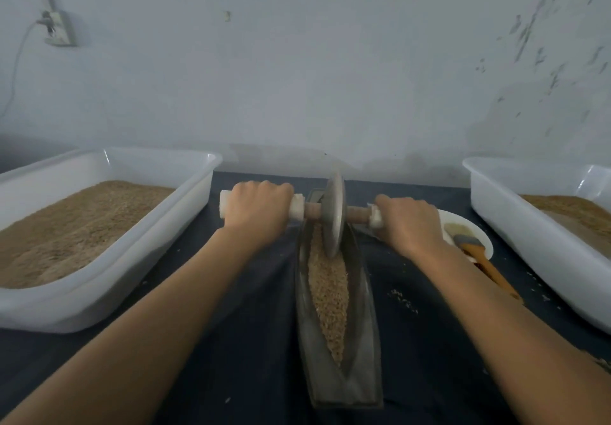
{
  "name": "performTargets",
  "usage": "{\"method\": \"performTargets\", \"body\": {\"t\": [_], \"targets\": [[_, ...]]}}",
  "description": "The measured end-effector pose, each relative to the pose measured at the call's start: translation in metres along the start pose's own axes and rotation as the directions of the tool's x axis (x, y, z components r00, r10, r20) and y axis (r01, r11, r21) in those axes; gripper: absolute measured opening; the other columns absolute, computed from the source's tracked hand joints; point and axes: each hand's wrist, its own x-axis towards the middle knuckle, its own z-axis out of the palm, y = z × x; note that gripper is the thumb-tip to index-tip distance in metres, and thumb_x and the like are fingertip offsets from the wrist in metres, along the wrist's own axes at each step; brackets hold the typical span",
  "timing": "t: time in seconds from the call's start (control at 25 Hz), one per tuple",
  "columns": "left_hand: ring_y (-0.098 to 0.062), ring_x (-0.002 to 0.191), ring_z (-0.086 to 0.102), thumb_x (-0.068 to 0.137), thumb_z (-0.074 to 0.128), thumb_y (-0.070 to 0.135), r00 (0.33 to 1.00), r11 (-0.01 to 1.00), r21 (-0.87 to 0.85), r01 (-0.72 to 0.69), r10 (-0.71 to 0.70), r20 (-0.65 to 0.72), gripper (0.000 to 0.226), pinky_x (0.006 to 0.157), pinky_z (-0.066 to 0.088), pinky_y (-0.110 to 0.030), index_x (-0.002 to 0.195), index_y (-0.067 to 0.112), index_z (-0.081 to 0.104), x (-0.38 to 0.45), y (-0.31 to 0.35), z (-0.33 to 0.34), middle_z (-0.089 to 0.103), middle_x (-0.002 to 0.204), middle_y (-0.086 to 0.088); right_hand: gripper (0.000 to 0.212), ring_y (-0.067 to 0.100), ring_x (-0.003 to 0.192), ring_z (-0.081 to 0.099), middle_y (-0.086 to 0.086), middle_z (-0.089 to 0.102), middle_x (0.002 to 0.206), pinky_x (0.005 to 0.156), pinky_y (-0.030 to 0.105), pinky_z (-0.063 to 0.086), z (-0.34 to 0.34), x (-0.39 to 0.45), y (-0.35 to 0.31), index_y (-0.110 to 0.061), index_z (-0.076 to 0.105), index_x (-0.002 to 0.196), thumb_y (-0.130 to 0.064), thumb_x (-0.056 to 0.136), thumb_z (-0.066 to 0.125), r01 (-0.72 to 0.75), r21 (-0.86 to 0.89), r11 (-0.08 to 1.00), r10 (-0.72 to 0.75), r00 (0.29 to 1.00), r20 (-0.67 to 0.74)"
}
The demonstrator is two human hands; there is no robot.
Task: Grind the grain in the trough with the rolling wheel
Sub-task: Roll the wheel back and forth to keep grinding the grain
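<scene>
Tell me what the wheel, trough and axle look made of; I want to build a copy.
Wheel: dull grey metal, probably cast iron, matte. Trough: the same dark grey metal, worn. Axle: brown, seemingly wood, its ends wrapped in white padding.

A single head-worn wide-angle camera looks forward and down, close over the worktop, facing the wall behind it.

A white plastic tub of brown grain stands on the dark surface at left. A second white tub stands at right. Between lies a white bowl holding a brush with an orange handle. A wall socket is mounted on the pale wall.
</scene>
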Motion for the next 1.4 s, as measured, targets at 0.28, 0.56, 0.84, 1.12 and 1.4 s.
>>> {"method": "performTargets", "body": {"t": [0.28, 0.56, 0.84, 1.12, 1.4], "targets": [[-0.014, 0.039, 0.036, 0.048, 0.081, 0.027, 0.946, 0.959, -0.093, -0.267, 0.243, -0.215, 0.053, 0.042, 0.023, -0.022, 0.071, 0.028, 0.034, -0.128, -0.023, -0.040, 0.042, 0.052, 0.010, 0.054, 0.010, 0.045, 0.023, -0.010, 0.040, 0.052, 0.039, 0.019, 0.013, -0.049, -0.123, 0.016, -0.030, 0.038, 0.072, -0.025, 0.040, 0.082, 0.344, -0.028, 0.939, -0.343, 0.923, -0.175], [-0.025, 0.060, 0.058, 0.078, 0.064, 0.033, 0.997, 0.998, -0.028, -0.051, 0.049, -0.060, 0.028, 0.052, 0.032, -0.029, 0.076, 0.024, 0.038, -0.050, -0.008, 0.002, 0.059, 0.070, 0.004, 0.038, 0.019, 0.050, 0.040, -0.009, 0.042, 0.059, 0.046, 0.026, 0.018, -0.017, -0.053, 0.006, -0.027, 0.033, 0.079, -0.033, 0.075, 0.071, 0.149, -0.128, 0.980, -0.160, 0.984, -0.078], [-0.025, 0.063, 0.055, 0.081, 0.061, 0.037, 0.998, 0.986, -0.164, -0.032, 0.040, 0.050, 0.027, 0.056, 0.032, -0.031, 0.076, 0.029, 0.036, -0.048, -0.016, 0.009, 0.057, 0.072, 0.004, 0.028, 0.021, 0.057, 0.046, -0.004, 0.055, 0.068, 0.052, 0.031, 0.027, -0.018, -0.028, 0.005, -0.026, 0.042, 0.081, -0.034, 0.077, 0.068, 0.170, -0.122, 0.978, -0.177, 0.983, -0.050], [-0.022, 0.038, 0.045, 0.045, 0.079, 0.025, 0.956, 0.958, -0.020, -0.288, 0.286, -0.063, 0.052, 0.045, 0.021, -0.023, 0.070, 0.028, 0.033, -0.119, -0.025, -0.046, 0.044, 0.052, 0.008, 0.027, -0.001, 0.042, 0.026, -0.015, 0.034, 0.047, 0.038, 0.020, 0.019, -0.051, -0.121, 0.018, -0.038, 0.027, 0.071, -0.053, 0.058, 0.045, 0.317, 0.062, 0.947, -0.320, 0.945, 0.068], [-0.031, 0.088, 0.064, 0.088, 0.056, 0.022, 0.998, 0.993, 0.104, -0.061, 0.061, -0.002, 0.012, 0.062, 0.032, -0.034, 0.099, 0.020, 0.053, -0.001, 0.003, -0.012, 0.066, 0.097, -0.005, 0.028, 0.035, 0.080, 0.057, 0.011, 0.064, 0.092, 0.065, 0.039, 0.040, 0.005, -0.002, 0.000, -0.021, 0.041, 0.091, -0.039, 0.086, 0.061, 0.015, 0.057, 0.998, -0.018, 0.998, 0.056]]}}
